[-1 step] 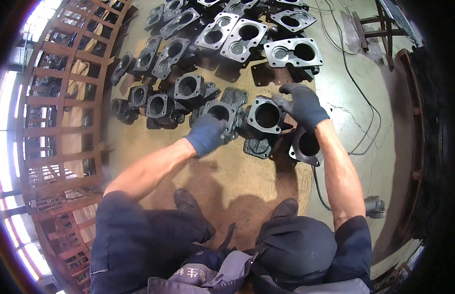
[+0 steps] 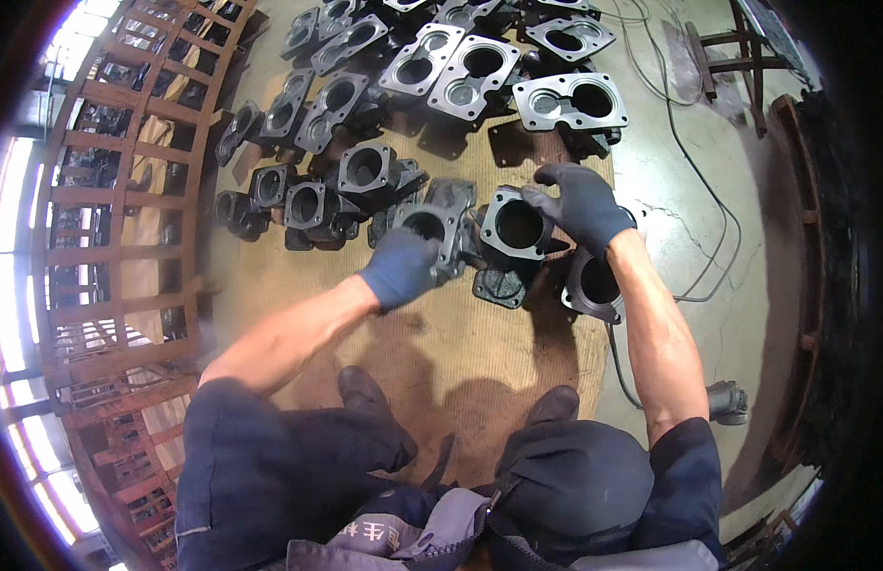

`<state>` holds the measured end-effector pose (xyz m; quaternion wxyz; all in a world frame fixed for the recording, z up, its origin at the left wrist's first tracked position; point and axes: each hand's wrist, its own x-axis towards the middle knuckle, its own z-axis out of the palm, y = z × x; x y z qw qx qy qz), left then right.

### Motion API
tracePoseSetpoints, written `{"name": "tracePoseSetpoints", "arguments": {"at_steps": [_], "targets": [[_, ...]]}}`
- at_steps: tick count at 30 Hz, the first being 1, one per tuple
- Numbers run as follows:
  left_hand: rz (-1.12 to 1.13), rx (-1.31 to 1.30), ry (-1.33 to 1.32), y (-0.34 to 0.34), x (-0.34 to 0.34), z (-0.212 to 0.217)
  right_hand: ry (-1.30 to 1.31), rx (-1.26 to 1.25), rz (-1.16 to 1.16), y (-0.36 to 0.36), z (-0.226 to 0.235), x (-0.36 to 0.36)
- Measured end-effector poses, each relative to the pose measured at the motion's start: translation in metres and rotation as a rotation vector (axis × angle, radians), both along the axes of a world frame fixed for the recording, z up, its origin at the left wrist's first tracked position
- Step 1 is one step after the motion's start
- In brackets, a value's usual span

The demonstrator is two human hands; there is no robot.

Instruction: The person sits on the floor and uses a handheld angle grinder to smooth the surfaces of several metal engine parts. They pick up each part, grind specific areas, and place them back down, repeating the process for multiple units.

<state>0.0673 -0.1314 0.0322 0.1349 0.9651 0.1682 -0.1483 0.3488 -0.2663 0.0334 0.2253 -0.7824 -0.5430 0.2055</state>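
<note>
Head view shows a worn tan floor mat (image 2: 480, 352) on concrete beside a rusty metal rack (image 2: 108, 238), where over a dozen dark cast housings lie in rows, the gloved left hand (image 2: 401, 269) clasping one housing (image 2: 432, 224) while the right hand (image 2: 579, 202) grips another casting (image 2: 516, 225) just beside it.

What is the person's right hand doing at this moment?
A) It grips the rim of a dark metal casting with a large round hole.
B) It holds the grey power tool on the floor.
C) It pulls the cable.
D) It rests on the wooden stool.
A: the right hand, in a dark glove, closes over the top edge of the metal casting, while the left hand holds a neighbouring casting.
</note>
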Motion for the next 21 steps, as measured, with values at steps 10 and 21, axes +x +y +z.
{"name": "tracePoseSetpoints", "arguments": {"at_steps": [10,21], "targets": [[0.145,-0.436,0.221,0.025,-0.048,0.057,0.112,-0.168,0.158,0.018,0.008,0.0],[-0.255,0.113,-0.31,-0.042,0.081,0.0,0.093,-0.179,0.122,-0.005,-0.004,0.025]]}}
